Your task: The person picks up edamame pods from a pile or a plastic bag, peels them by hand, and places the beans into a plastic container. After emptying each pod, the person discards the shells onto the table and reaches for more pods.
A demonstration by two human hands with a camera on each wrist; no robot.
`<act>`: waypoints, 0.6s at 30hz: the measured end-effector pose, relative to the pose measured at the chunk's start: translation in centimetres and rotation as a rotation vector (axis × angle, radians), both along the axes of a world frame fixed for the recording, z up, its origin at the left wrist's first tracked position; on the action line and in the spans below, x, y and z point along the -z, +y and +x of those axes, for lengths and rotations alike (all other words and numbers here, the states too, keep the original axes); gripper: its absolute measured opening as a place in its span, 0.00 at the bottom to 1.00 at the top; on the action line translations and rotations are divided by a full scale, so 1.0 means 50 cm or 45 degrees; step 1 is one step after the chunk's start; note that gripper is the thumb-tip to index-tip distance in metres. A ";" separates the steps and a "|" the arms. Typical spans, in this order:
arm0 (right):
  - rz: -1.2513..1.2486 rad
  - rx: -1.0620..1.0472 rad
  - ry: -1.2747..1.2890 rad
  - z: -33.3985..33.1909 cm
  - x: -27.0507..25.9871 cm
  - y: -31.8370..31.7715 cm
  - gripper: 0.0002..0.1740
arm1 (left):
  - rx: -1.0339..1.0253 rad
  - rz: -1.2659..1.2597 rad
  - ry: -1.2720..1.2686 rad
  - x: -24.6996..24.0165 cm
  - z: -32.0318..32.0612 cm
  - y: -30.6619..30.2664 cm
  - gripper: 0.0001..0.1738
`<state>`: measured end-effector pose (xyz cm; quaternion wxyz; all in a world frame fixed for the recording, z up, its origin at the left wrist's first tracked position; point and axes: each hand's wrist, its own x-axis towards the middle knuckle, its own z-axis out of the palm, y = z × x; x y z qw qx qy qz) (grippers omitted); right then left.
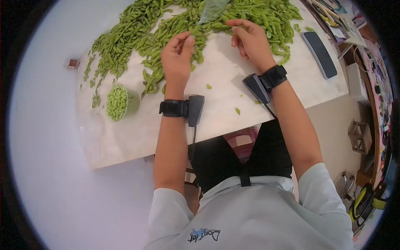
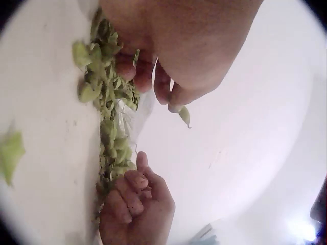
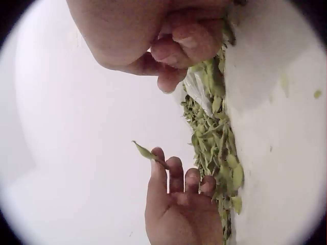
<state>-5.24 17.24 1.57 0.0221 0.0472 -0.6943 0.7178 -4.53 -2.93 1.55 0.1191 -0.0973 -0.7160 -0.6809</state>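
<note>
The left hand (image 1: 178,58) pinches a small green pod (image 2: 184,116) between thumb and index finger, above the near edge of the pod heap (image 1: 112,54); the pod (image 3: 144,151) also shows in the right wrist view. To its right, the right hand (image 1: 253,43) is raised over the table with its index finger extended and the other fingers bent; nothing shows between its fingers. A clear plastic bag (image 1: 212,10) lies on the heap beyond both hands. Left of the left forearm stands a clear cup (image 1: 132,102) filled with shelled green beans (image 1: 116,102).
A dark phone-like device (image 1: 320,54) lies at the right of the white table (image 1: 216,108). Loose green bits lie near the front edge. A small brown box (image 1: 73,63) is at the far left. Shelving with clutter and a wooden stool-like frame (image 1: 360,136) stand beyond the right side.
</note>
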 end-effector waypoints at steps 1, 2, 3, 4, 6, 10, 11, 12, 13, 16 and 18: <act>0.088 0.007 -0.012 -0.001 -0.002 -0.006 0.19 | -0.012 0.007 0.015 -0.003 0.005 0.002 0.15; 0.177 0.018 -0.026 0.001 -0.003 -0.010 0.20 | -0.019 0.014 0.028 -0.005 0.007 0.003 0.15; 0.266 0.032 -0.040 0.004 -0.005 -0.012 0.20 | -0.032 0.009 0.025 -0.004 0.006 0.002 0.14; 0.297 0.023 -0.063 0.004 -0.007 -0.014 0.21 | -0.043 0.006 0.022 -0.003 0.005 0.002 0.14; 0.362 0.005 -0.107 0.001 -0.009 -0.020 0.22 | -0.049 -0.001 0.032 0.004 -0.001 0.002 0.14; 0.367 0.023 -0.157 -0.001 -0.007 -0.025 0.23 | -0.050 -0.036 0.042 0.012 -0.005 0.000 0.14; 0.348 0.035 -0.140 0.000 -0.008 -0.026 0.23 | -0.057 -0.046 0.042 0.011 -0.006 -0.001 0.14; 0.331 0.047 -0.123 0.000 -0.009 -0.026 0.23 | -0.051 -0.044 0.053 0.011 -0.007 0.000 0.14; 0.383 0.049 -0.113 0.000 -0.010 -0.026 0.22 | -0.045 -0.040 0.063 0.012 -0.008 0.000 0.14; 0.510 0.057 -0.104 -0.004 -0.012 -0.028 0.22 | -0.060 -0.064 0.039 0.009 -0.004 0.001 0.13; 0.556 0.076 -0.115 -0.004 -0.014 -0.035 0.22 | -0.063 -0.059 0.034 0.005 -0.004 0.001 0.13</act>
